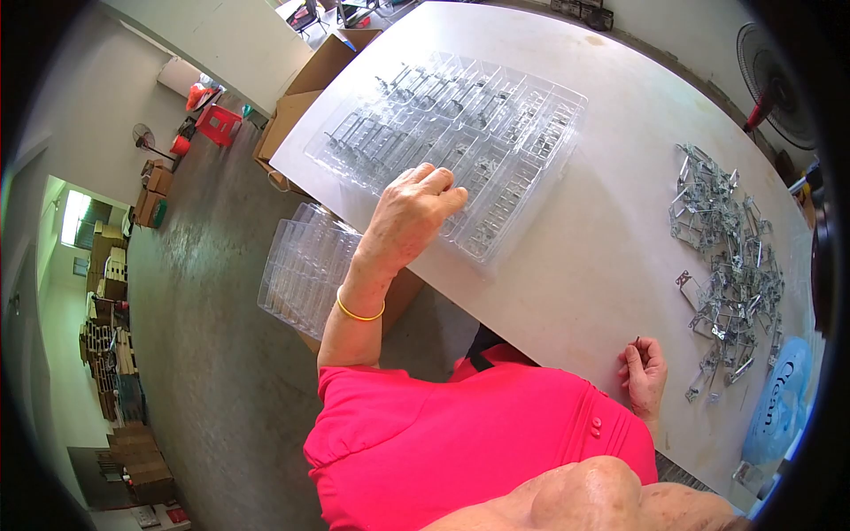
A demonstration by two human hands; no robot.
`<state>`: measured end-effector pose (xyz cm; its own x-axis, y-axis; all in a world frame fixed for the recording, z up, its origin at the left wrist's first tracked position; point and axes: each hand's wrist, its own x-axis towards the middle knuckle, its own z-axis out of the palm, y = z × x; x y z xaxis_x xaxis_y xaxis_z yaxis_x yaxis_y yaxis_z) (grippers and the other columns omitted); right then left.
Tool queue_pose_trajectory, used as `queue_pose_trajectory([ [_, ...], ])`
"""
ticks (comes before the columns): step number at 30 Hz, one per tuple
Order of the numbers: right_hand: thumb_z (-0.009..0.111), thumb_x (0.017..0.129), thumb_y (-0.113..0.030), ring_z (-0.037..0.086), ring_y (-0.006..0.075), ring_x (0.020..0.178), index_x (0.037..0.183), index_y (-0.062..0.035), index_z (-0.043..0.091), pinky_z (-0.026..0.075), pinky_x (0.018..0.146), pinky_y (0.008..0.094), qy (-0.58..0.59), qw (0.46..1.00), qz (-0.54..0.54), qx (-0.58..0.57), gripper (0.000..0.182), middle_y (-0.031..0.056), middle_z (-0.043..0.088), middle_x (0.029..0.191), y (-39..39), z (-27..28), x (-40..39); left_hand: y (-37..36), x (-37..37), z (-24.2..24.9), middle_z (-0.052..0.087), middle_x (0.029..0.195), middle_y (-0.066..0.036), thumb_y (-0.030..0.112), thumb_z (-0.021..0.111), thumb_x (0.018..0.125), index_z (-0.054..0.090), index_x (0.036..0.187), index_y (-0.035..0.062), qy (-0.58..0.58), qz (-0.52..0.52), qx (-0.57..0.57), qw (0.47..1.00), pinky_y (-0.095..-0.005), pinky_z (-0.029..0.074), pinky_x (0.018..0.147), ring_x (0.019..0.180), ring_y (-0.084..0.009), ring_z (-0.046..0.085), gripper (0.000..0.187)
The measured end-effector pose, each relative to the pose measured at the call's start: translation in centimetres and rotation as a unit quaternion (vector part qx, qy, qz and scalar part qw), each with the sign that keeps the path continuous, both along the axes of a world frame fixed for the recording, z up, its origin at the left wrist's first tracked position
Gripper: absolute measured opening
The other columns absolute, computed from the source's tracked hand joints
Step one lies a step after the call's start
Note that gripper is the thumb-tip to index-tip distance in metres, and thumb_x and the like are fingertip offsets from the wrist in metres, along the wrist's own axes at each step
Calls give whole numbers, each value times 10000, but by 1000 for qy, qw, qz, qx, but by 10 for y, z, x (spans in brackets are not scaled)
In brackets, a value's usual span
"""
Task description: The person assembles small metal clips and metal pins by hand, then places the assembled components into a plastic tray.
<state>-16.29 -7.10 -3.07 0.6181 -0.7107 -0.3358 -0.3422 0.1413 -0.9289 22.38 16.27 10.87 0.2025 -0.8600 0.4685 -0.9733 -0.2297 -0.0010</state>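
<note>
A clear plastic compartment tray (522,190) lies on the table, its pockets holding many small metal parts in rows. My left hand (414,211), with a yellow bangle at the wrist, is over the tray's near edge. Its fingers are pinched together; whatever they hold is hidden. My right hand (644,376) rests by the table's near edge, fingers curled, with a tiny dark tip showing at the fingertips. To its right spreads a loose pile of metal brackets (730,265), apart from the hand.
Several nested clear trays (305,270) stand left of the table, above a cardboard box. An open carton (305,102) is beside the table's far left. A blue plastic pack (779,398) lies at the right edge, and a black fan (775,88) stands behind.
</note>
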Motion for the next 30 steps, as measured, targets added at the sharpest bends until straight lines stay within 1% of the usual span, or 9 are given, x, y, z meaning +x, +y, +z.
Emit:
queue_pose_trajectory([
  [5,647,1005,-152,569,49,584,1052,-70,613,399,449,195,-2,1000,3,2,101,19,669,826,2,0,-7,3,-7,-8,624,929,-80,20,646,787,703,867,47,-2,22,13,1000,-384,553,787,881,-257,637,102],
  [14,645,1006,-144,565,49,582,1052,-69,610,401,450,195,-2,1000,1,1,94,17,664,825,0,-1,0,-2,1,-7,619,952,-90,2,661,785,705,844,38,5,28,22,999,-383,552,802,922,-269,633,82],
  [23,648,1006,-143,560,49,581,1056,-63,609,400,451,193,-3,1000,-1,5,102,19,663,826,0,-2,0,-3,2,-9,628,952,-94,26,701,808,702,847,17,20,32,17,999,-381,553,791,899,-268,639,40],
  [30,651,1008,-161,555,45,574,1052,-71,610,390,444,188,-11,1000,-2,3,109,12,662,817,0,-2,0,-4,2,-7,628,952,-95,37,710,804,696,829,14,22,32,26,999,-380,553,782,895,-265,640,37],
])
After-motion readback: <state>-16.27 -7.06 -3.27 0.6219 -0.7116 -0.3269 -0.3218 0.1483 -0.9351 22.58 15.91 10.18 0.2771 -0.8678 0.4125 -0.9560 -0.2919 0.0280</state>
